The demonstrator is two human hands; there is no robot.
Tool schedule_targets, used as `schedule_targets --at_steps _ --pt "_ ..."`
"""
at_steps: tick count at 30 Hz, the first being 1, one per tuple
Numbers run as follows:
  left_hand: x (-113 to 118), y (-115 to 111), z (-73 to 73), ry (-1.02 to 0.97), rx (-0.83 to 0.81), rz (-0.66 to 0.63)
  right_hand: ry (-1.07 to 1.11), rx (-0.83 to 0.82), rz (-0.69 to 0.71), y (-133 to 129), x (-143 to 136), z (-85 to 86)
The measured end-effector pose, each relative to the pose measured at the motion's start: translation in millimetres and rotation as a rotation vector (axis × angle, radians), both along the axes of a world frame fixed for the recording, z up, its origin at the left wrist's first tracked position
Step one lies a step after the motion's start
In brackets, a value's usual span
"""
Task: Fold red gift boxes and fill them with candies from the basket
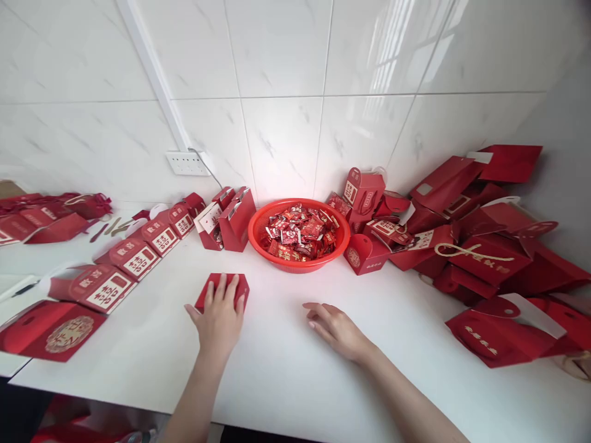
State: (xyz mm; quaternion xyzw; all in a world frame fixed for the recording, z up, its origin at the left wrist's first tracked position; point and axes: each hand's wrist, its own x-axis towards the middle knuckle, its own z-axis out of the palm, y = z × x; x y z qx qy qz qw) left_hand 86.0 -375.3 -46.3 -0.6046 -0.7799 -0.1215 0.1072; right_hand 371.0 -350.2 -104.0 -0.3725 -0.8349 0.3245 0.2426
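My left hand (219,320) lies on a small red box (237,285) on the white table, its fingers spread across the top and the thumb out to the left. My palm and fingers hide most of that box. To its right, my right hand (336,329) hovers over or rests on the tabletop with loosely bent fingers and nothing visible in it. Beyond both hands is a red plastic basket (295,267) filled with small red-wrapped candies (300,232).
Printed red gift boxes (138,261) form a slanting row at left. More upright boxes (237,221) stand beside the basket. Folded boxes (494,264) heap up at right. A white power strip (187,163) is on the tiled wall behind.
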Motion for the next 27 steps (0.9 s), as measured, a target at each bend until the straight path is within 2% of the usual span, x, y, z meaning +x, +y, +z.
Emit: schedule_targets --at_steps 6,10,13,20,27 --pt "-85 15 2.0 -0.004 -0.040 0.178 0.019 -0.057 -0.018 1 -1 -2.8" --pt "-138 46 0.5 -0.030 -0.089 0.224 0.047 -0.106 -0.041 1 -4 -6.3" --pt "-169 76 1.5 -0.075 -0.097 0.206 0.084 -0.120 -0.067 2 -9 -12.2" --pt "-217 141 3.7 -0.159 -0.111 0.168 0.086 -0.170 -0.094 5 -18 -18.6" --pt "-240 193 -0.9 -0.184 -0.161 0.084 0.076 -0.240 -0.131 5 -19 -12.0"
